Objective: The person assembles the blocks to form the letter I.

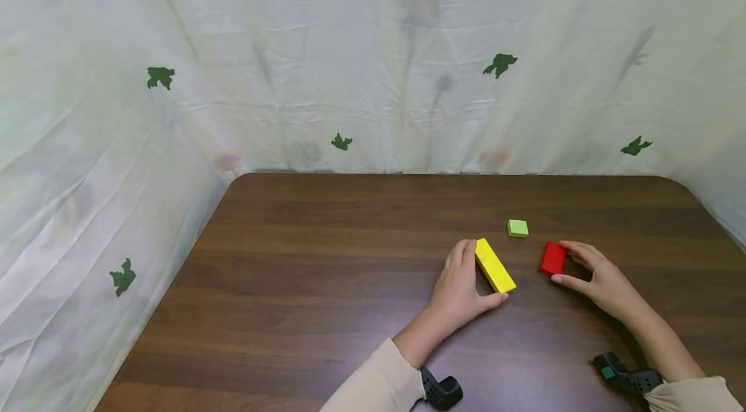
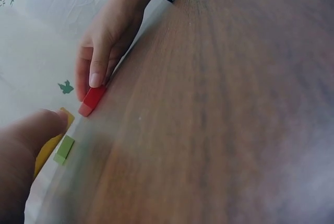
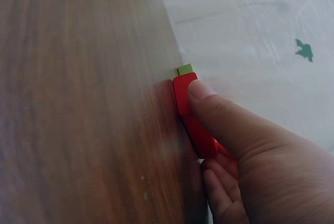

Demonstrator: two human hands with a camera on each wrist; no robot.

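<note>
My left hand [image 1: 460,292] grips a long yellow block [image 1: 495,265] by its two ends, thumb at the near end and fingers at the far end. To the right, my right hand [image 1: 606,281] pinches a red block [image 1: 552,258] between thumb and fingers. In the right wrist view the red block [image 3: 185,93] appears low against the tabletop, with the thumb on its side. A small light green block [image 1: 517,228] lies on the table beyond both hands, touched by neither. Part of the yellow block [image 2: 48,151] is hidden behind the left thumb in the left wrist view.
The brown wooden table [image 1: 291,295] has rounded far corners. Behind it and along the left hangs a pale curtain [image 1: 361,62] with green leaf shapes. A black wrist device [image 1: 441,391] sits at the left wrist, another black device [image 1: 626,374] at the right.
</note>
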